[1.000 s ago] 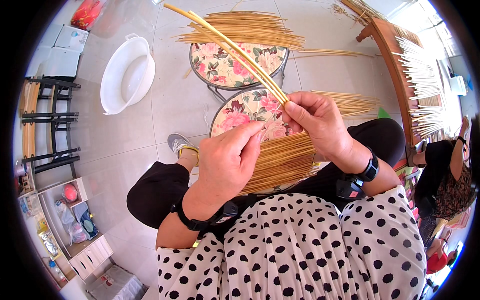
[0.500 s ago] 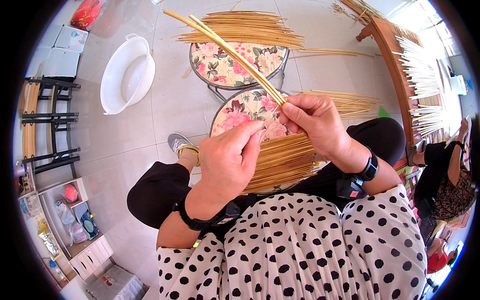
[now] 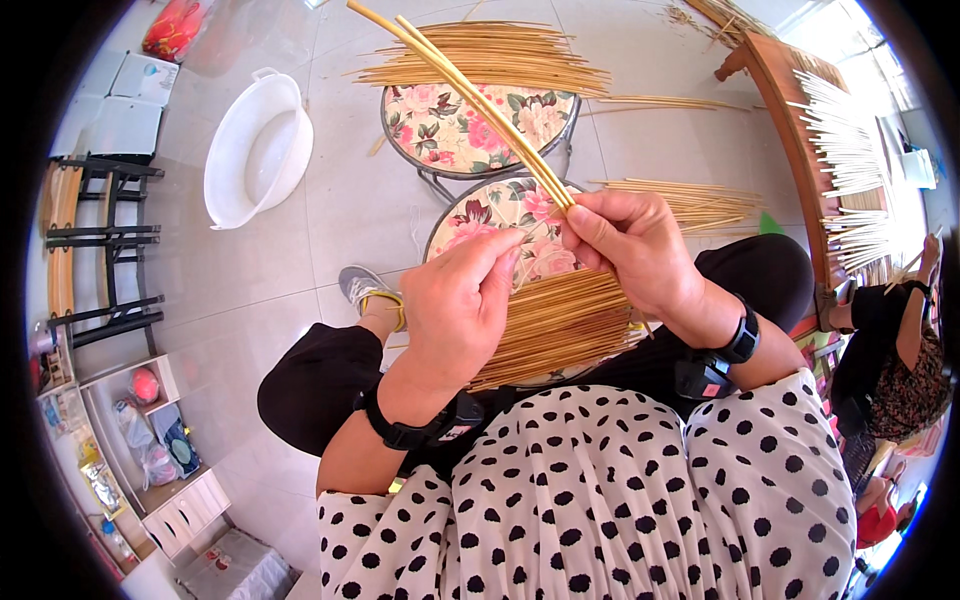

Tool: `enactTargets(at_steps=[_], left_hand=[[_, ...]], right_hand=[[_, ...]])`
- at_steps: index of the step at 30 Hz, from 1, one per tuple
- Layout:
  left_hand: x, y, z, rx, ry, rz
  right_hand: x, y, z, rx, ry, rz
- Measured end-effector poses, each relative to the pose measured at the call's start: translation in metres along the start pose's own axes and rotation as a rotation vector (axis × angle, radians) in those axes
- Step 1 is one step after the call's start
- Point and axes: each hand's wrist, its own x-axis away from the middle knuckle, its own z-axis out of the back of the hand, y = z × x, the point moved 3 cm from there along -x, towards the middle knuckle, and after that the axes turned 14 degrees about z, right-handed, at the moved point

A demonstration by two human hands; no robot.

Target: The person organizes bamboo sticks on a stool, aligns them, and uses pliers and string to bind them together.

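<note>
A few slender straw-coloured reed sticks point(image 3: 490, 115) slant up and to the left from my right hand point(image 3: 635, 245), which pinches their lower ends between thumb and fingers. Close beside it, my left hand point(image 3: 455, 300) is closed with thumb against forefinger. A thin pale thread point(image 3: 538, 238) seems to stretch from that pinch to the stick ends, though it is faint. Under both hands, a row of browner sticks point(image 3: 565, 325) lies side by side across the near flower-patterned stool point(image 3: 548, 262). My left hand partly hides that row.
Beyond stands a second flowered stool point(image 3: 430, 130) bearing a pile of sticks point(image 3: 480, 55). More loose sticks point(image 3: 710, 205) lie to the right. A white tub point(image 3: 255, 150) is on the floor at left. A wooden bench point(image 3: 780, 120) with pale sticks and another person point(image 3: 900, 370) are at right.
The upper ends of the sticks have swung slightly to the right. My left hand has shifted a little, and the view has moved slightly. Both hands stay closed.
</note>
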Motion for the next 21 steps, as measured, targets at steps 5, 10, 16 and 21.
enactTargets(at_steps=[5,10,16,21], left_hand=[[0.0007,0.0017,-0.0012,0.019,-0.006,0.024],[0.0013,0.0022,-0.0015,0.026,0.004,0.005],[-0.0005,0.0038,-0.0027,-0.008,0.034,-0.018],[-0.0007,0.0042,-0.0045,0.028,0.05,-0.02]], right_hand=[[0.0009,-0.0009,-0.0024,0.033,-0.005,0.065],[0.0016,-0.0013,-0.0032,0.056,-0.006,0.077],[0.0004,-0.0009,-0.0036,0.077,-0.025,0.08],[0.0014,-0.0028,-0.0065,0.131,-0.023,0.099]])
